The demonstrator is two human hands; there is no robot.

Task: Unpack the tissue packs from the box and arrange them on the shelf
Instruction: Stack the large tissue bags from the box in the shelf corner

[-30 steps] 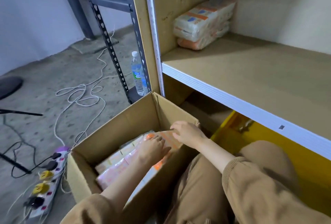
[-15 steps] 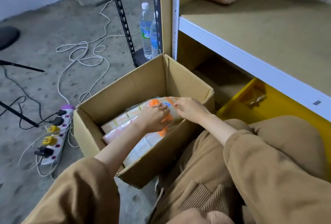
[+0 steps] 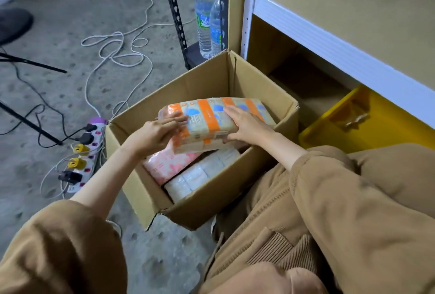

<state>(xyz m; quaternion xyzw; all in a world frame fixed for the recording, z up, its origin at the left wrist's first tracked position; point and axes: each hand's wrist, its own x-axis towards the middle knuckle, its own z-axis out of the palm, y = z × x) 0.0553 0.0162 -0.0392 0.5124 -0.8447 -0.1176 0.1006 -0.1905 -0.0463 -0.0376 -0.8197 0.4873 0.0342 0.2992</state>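
Lifted since half a second ago: orange-banded tissue pack [image 3: 211, 122] in clear plastic wrap, then lying low among the others, now raised and tilted above them, over the open box. Left hand [image 3: 153, 136] curled round the pack's left end, fingers on top. Right hand [image 3: 247, 126] clamped on the right part, fingers spread over the top, thumb tucked under the near edge. Directly beneath, pink-patterned tissue pack [image 3: 169, 164] and, nearer the person, white tissue pack [image 3: 200, 176], both lying inside the open brown cardboard box [image 3: 188, 89] on the grey concrete floor [image 3: 70, 23]. Right of the box, yellow plastic bin [image 3: 376, 124] under the beige shelf board [image 3: 353, 6] with its white metal edge. Behind the box, two clear water bottles [image 3: 203, 16] upright beside a black slotted post [image 3: 174, 11]. Left of the box, white power strip [image 3: 82, 159] with yellow and black plugs, just beside the box corner; looped white cable [image 3: 117, 51] farther out.
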